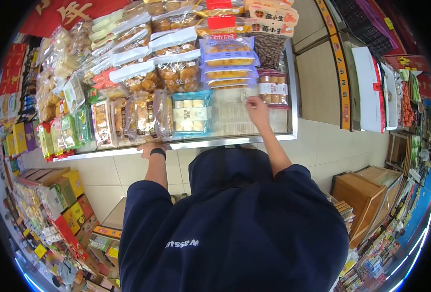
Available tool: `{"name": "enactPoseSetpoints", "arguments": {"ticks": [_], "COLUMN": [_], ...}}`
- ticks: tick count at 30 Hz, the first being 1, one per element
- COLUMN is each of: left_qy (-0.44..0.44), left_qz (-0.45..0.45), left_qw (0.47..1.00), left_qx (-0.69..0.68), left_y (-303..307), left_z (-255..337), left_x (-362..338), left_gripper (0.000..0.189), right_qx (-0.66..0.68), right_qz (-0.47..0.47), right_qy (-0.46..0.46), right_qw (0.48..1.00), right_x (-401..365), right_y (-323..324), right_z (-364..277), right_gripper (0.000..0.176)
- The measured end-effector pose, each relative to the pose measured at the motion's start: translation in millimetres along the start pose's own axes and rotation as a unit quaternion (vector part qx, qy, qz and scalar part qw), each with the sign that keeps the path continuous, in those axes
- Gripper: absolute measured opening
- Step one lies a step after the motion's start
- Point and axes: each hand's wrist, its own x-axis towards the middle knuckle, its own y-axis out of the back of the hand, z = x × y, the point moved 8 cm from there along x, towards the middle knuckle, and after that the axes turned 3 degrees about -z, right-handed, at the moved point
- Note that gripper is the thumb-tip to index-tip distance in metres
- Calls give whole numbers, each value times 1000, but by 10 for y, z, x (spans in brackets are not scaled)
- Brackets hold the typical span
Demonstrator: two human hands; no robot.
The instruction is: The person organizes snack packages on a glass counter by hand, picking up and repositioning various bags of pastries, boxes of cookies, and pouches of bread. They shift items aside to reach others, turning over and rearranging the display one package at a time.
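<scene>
A navy hoodie (235, 228) fills the lower half of the view; the white lettering on it is upside down and only partly legible, something like "Wass". Beyond it stands a wide display shelf (283, 58) with a metal rim (215, 142), stacked with clear bags of pastries (176, 73) that carry white label strips too small to read. At the top left hangs a red banner (64, 12) with large gold Chinese characters. Orange packets (274, 19) at the top bear bold Chinese writing. Purple-edged packs of yellow cakes (229, 52) lie below them, and a blue pack of pale rolls (192, 113) sits near the front.

The right hand (257, 110) reaches over pale flat packets (230, 119) on the right front of the shelf, just beside a small pack of brown cakes (273, 88); its fingers are stretched forward, loosely apart, with nothing clearly in their grasp. The left hand (149, 147), with a black wristband (158, 153), rests on the rim, fingers bent; whether they grip it cannot be told.
</scene>
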Motion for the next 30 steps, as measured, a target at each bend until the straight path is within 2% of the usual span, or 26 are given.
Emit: {"name": "enactPoseSetpoints", "arguments": {"ticks": [1,3,6,9,12,15,18,20,21,24,27,30], "left_qy": [12,26,29,25,29,21,14,7,3,9,-34,-46], "left_qz": [6,12,14,13,25,16,28,-6,-23,28,14,4], "left_qw": [1000,999,997,998,997,999,999,999,998,1000,998,998], "left_qx": [-11,-34,-63,-60,-67,-37,-31,-49,-58,-4,48,42], "left_y": [-15,-21,-24,-43,-10,-42,-50,-94,-111,23,27,-37], "left_z": [-24,-71,-68,-62,-64,-72,-91,-79,-70,-10,67,1], "left_x": [95,118,71,73,15,180,246,240,235,53,-57,96], "left_gripper": [68,68,66,64,65,61,62,64,64,66,66,65], "right_qx": [-78,-179,-168,-265,-298,-283,-190,34,146,331,347,350], "right_qz": [73,169,203,164,155,102,42,3,-18,-65,-29,10], "right_qy": [4,36,-67,2,-143,-224,-208,-229,-236,-272,-289,-298], "right_qw": [994,969,962,950,931,927,958,973,960,901,892,888], "right_x": [-5,-46,16,126,18,-25,-47,-149,-199,-406,-454,-391], "right_y": [349,933,1208,975,984,982,885,692,611,565,665,744], "right_z": [51,-3,261,444,134,216,510,964,1083,1055,966,893], "right_gripper": [34,43,55,71,78,81,75,60,53,29,17,17]}}
